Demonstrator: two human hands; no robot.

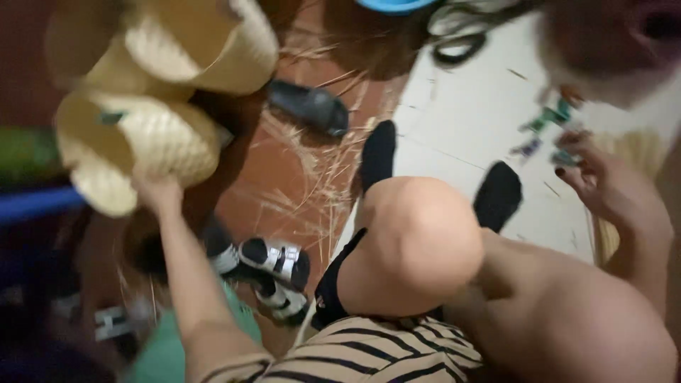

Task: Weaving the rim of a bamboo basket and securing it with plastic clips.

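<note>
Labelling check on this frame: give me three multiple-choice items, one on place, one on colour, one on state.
1. Where is the dark slipper?
A. on the brown floor
B. in a basket
C. on the knee

2. What colour are the socks?
A. white
B. black
C. red

3. What is the left hand doing?
A. lying flat on the floor
B. gripping a woven basket
C. holding a slipper

Answers: 1 A, it lies among straw on the brown floor. 2 B, both feet are black. 3 B, the fingers close on the basket's lower edge.
</note>
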